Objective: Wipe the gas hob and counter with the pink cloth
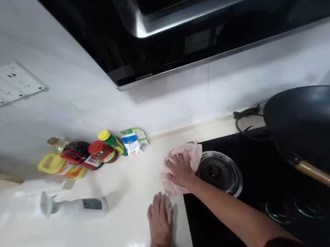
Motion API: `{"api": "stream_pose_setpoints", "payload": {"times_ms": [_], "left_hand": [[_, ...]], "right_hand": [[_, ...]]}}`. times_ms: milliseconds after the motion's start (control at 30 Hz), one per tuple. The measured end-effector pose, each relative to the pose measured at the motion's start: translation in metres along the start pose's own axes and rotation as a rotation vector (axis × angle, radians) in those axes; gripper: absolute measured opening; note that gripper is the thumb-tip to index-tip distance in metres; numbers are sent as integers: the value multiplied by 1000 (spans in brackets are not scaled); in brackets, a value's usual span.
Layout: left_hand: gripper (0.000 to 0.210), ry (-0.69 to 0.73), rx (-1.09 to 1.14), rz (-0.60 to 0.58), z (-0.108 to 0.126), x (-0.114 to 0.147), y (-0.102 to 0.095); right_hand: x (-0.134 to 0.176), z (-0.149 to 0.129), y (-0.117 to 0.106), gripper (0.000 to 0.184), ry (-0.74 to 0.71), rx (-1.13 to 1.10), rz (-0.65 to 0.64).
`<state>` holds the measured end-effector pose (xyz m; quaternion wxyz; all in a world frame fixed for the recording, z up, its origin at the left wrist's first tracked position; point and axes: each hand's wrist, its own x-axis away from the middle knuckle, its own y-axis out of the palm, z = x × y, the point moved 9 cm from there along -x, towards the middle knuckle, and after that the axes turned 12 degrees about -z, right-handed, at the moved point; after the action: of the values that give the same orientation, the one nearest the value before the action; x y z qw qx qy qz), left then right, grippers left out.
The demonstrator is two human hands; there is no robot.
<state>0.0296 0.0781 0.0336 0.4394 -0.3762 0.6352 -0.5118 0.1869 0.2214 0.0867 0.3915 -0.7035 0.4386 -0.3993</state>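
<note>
Fingers (pixel 155 204) of the left hand (pixel 162 225) lie slightly spread on the pale counter (pixel 128 217), pointing toward the wall, their tips just beside the near edge of a pink cloth (pixel 193 150); whether they touch it I cannot tell. The right hand (pixel 181 170), the nearer of the 2, rests directly on that cloth, its fingers a little spread and bent; whether they pinch a fold is not clear. The cloth therefore lies right beneath the right fingers, across the border between counter and black cooktop (pixel 210 223). It is crumpled, and its longer axis seems to run aslant, from near left to far right, toward the round burner (pixel 220 173) just beside it. Farther right, a wok (pixel 314 128) sits well apart from the cloth; farther left, bottles and jars (pixel 103 151) stand by the wall (pixel 174 102).
</note>
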Motion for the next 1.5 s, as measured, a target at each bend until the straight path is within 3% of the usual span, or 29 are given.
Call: {"api": "stream_pose_setpoints", "payload": {"times_ms": [133, 400, 533, 667, 800, 933, 1100, 1267, 1500], "left_hand": [[48, -36, 38, -1, -4, -2, -1], [46, 13, 80, -20, -7, 1, 6], [52, 2, 104, -53, -9, 2, 9], [59, 11, 112, -39, -8, 2, 8], [45, -16, 74, 25, -6, 0, 1], [37, -25, 70, 53, -2, -2, -6], [37, -24, 82, 63, 1, -2, -11], [37, -29, 84, 44, 1, -2, -10], [38, -33, 83, 20, 0, -3, -7]], "right_hand": [[19, -5, 15, 68, -48, 17, -9], [126, -20, 84, 65, -252, -62, 15], [147, -23, 97, 64, -328, -74, -26], [113, -22, 83, 61, -352, -37, -71], [51, -7, 55, 61, -301, 28, -98], [-3, 19, 28, 61, -299, 70, -140], [-46, 66, 0, 62, -291, 71, -147], [-58, 130, -23, 65, -172, 52, -122], [-18, 216, -45, 54, 108, 44, -7]]}}
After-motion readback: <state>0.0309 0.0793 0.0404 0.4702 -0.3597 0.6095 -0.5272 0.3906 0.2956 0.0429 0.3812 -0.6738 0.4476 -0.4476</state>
